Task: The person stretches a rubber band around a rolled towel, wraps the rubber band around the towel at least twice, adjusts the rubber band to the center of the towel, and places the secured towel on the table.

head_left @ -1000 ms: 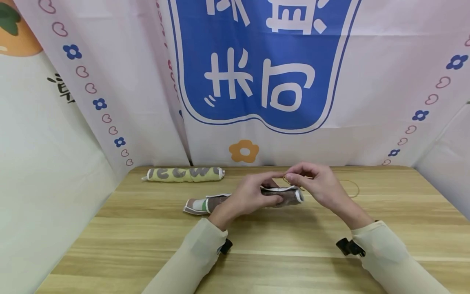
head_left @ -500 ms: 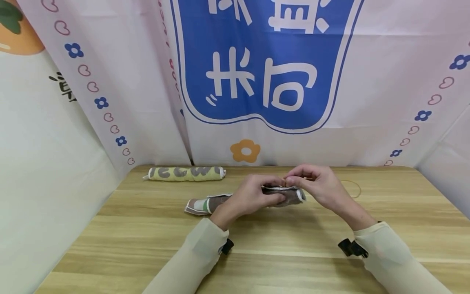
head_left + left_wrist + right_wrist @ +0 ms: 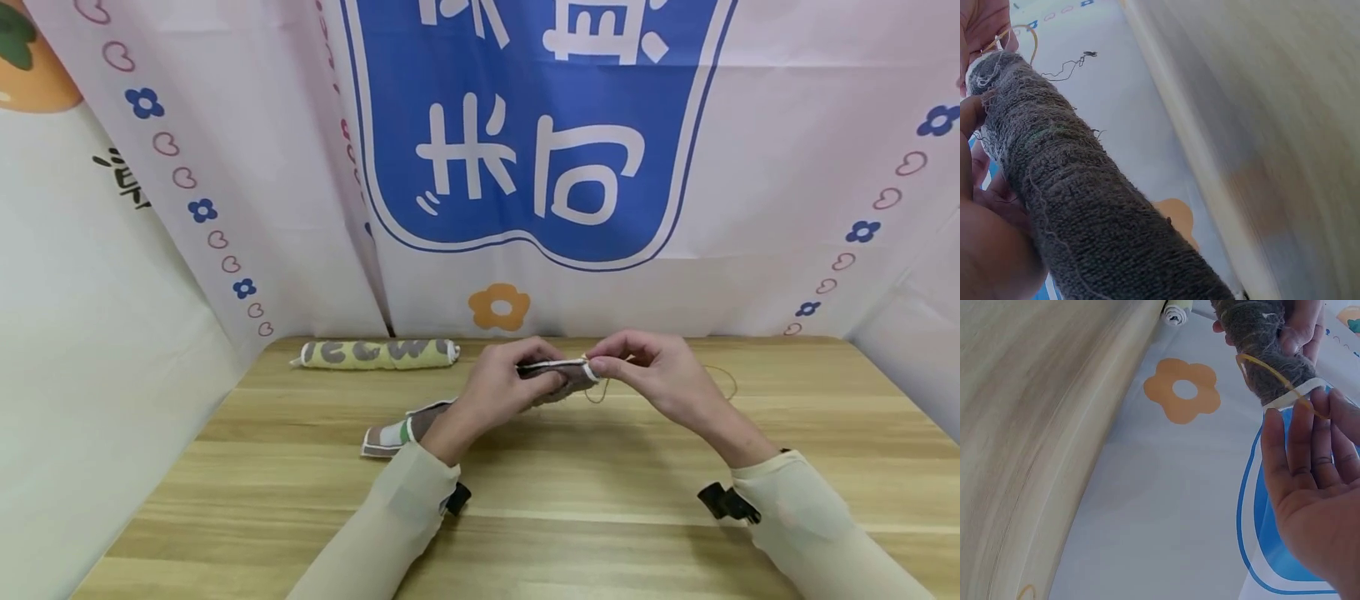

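Right wrist: right grip [image 3: 1313,487] pinches band [image 3: 1287,383]; left grip [image 3: 1302,328] grasps brown roll [image 3: 1255,331], cropped above.

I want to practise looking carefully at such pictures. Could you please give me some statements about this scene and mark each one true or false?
1. The left hand holds the brown roll. True.
2. The yellow roll is spread open flat. False: it is rolled up.
3. The right hand pinches a band. True.
4. A second band hangs from the left hand. False: it lies on the table.
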The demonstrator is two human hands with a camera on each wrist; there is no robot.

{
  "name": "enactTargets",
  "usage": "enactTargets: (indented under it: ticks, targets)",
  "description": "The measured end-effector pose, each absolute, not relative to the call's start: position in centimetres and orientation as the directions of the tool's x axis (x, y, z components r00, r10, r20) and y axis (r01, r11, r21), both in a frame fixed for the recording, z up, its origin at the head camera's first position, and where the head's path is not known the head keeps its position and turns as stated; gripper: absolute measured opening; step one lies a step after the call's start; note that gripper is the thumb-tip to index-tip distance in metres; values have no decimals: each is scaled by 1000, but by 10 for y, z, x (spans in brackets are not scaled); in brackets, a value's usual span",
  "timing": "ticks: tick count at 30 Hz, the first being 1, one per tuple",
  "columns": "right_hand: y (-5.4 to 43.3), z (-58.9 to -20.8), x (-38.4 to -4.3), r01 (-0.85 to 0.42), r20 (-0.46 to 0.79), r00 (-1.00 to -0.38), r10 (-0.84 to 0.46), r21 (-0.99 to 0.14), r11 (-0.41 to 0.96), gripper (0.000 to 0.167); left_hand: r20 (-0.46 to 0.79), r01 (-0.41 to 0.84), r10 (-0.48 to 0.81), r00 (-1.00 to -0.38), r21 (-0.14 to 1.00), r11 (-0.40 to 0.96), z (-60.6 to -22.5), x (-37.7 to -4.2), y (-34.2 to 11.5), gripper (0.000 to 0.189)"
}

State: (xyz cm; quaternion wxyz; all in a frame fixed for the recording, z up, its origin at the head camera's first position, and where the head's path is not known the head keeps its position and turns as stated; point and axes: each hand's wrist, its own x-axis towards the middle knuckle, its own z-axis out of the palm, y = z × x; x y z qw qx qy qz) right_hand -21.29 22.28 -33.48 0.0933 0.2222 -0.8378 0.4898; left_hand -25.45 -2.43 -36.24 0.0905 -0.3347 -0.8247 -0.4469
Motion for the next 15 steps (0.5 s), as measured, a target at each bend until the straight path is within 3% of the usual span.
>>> enactTargets:
  ticks: [7, 15]
  targets:
    - [218, -331, -209, -466, 378, -882, -281, -791, 398, 12, 465, 641, 449, -763, 636, 429, -360, -254, -23, 11]
    - [203, -335, -201, -574, 476, -815, -329, -738, 354, 21, 501, 627, 378, -779, 653, 426, -361, -254, -22, 10]
